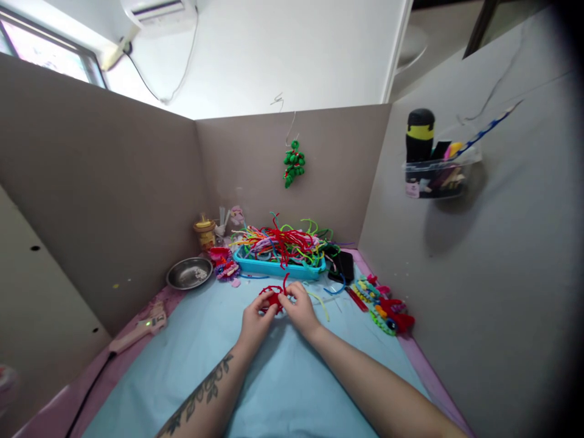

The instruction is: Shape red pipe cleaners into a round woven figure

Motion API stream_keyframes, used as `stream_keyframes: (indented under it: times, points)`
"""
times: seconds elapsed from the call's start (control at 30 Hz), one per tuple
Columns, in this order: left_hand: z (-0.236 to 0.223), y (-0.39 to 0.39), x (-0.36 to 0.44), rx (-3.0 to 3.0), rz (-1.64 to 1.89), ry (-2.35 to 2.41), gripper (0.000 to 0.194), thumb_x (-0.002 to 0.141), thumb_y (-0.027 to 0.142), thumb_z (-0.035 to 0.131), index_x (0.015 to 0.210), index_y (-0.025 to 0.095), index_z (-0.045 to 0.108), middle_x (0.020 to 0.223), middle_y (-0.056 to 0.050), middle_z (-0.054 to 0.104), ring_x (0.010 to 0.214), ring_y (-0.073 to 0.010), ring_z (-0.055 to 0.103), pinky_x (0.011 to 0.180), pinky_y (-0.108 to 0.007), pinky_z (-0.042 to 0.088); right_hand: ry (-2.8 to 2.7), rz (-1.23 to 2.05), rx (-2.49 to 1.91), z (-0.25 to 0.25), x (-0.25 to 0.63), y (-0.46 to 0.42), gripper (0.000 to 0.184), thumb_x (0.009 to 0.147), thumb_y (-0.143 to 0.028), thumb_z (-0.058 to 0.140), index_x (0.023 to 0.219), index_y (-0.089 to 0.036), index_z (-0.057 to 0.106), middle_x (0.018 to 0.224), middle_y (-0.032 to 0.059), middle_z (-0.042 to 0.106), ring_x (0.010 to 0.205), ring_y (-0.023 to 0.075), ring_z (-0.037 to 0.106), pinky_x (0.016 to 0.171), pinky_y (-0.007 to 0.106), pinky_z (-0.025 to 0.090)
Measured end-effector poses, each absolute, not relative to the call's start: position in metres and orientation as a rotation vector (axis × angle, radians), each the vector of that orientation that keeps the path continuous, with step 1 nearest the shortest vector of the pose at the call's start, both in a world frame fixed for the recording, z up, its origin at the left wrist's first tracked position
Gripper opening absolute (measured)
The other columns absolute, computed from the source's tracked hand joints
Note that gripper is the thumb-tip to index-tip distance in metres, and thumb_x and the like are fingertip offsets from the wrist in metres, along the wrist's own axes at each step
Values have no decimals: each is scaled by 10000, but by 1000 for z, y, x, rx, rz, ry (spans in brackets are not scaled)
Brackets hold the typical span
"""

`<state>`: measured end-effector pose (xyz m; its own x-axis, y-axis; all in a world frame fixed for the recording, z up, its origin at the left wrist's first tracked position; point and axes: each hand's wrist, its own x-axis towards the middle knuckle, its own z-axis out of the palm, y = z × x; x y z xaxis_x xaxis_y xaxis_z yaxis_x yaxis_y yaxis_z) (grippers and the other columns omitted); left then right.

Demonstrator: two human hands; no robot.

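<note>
Above the middle of the blue cloth, both hands hold a small rounded piece of bent red pipe cleaner [274, 298]. My left hand [256, 316] pinches its left and lower side. My right hand [299, 310] grips its right side with thumb and fingers closed, near a red end that sticks up. The fingers cover part of the piece, so its full shape is hidden. Just beyond the hands stands a blue tray [278, 267] heaped with pipe cleaners [292, 243] of many colours.
A metal bowl [182, 277] with small pale bits stands left, a hot glue gun [141, 328] nearer. Right lie a black phone [343, 266] and colourful pipe-cleaner pieces [381, 307]. Grey panels [292, 201] enclose three sides; a clear holder [435, 179] hangs right.
</note>
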<state>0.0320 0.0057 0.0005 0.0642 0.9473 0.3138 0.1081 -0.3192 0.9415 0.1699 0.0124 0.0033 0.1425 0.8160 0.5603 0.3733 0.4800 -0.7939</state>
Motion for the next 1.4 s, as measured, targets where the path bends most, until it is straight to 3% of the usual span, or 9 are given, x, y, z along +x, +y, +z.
stream_keyframes:
  times: [0.1, 0.23, 0.43, 0.6, 0.87, 1.07, 1.27, 1.4]
  points:
    - [-1, 9, 31, 1539, 1343, 1111, 385, 688, 276, 622, 1035, 108, 608, 791, -67, 698, 715, -175, 634, 688, -277, 494, -1385, 646, -1095, 2, 175, 20, 229, 719, -290, 588, 549, -177, 486, 626, -28, 443, 626, 124, 428, 613, 244, 339]
    - [-3, 12, 28, 1518, 1281, 1041, 410, 695, 281, 626, 1057, 94, 591, 801, -79, 695, 712, -173, 625, 683, -278, 486, -1300, 862, -1039, -4, 182, 29, 257, 698, -342, 611, 536, -173, 503, 615, -27, 462, 624, 124, 433, 633, 248, 340]
    - [-6, 12, 25, 1591, 1212, 970, 399, 712, 292, 623, 1064, 104, 606, 815, -76, 684, 717, -171, 611, 675, -266, 472, -1217, 999, -964, -10, 184, 33, 226, 613, -389, 702, 653, -182, 621, 1039, 50, 566, 1022, 221, 484, 897, 311, 313]
    - [-5, 11, 22, 1660, 1185, 952, 383, 730, 306, 609, 1063, 120, 621, 869, -80, 680, 774, -182, 603, 712, -276, 467, -1267, 1134, -958, -11, 188, 33, 264, 612, -423, 715, 648, -175, 630, 1184, 75, 522, 1104, 259, 461, 933, 362, 295]
    - [-13, 19, 21, 1517, 1231, 905, 457, 731, 356, 617, 1111, 105, 590, 965, -118, 679, 821, -205, 614, 751, -308, 469, -1295, 1232, -863, -14, 187, 36, 313, 679, -476, 650, 769, -178, 680, 1144, 83, 558, 1057, 247, 495, 887, 353, 350]
    - [-12, 21, 21, 1386, 1225, 823, 483, 697, 363, 658, 1105, 113, 590, 997, -119, 677, 876, -215, 618, 804, -312, 458, -1231, 1369, -732, -12, 188, 31, 299, 586, -366, 746, 807, -181, 666, 1121, 71, 574, 1023, 243, 516, 842, 332, 395]
    - [-18, 23, 21, 1453, 1203, 840, 461, 709, 382, 646, 1084, 117, 606, 959, -109, 686, 846, -214, 623, 780, -310, 465, -1119, 1451, -725, -12, 185, 30, 432, 561, -335, 770, 947, -192, 639, 896, 51, 620, 815, 192, 577, 769, 323, 427]
    - [-21, 23, 21, 1506, 1201, 846, 438, 725, 371, 633, 1081, 117, 607, 983, -114, 678, 872, -220, 617, 799, -318, 461, -1102, 1391, -778, -16, 182, 32, 391, 553, -357, 765, 877, -179, 636, 878, 51, 615, 811, 192, 570, 739, 312, 434]
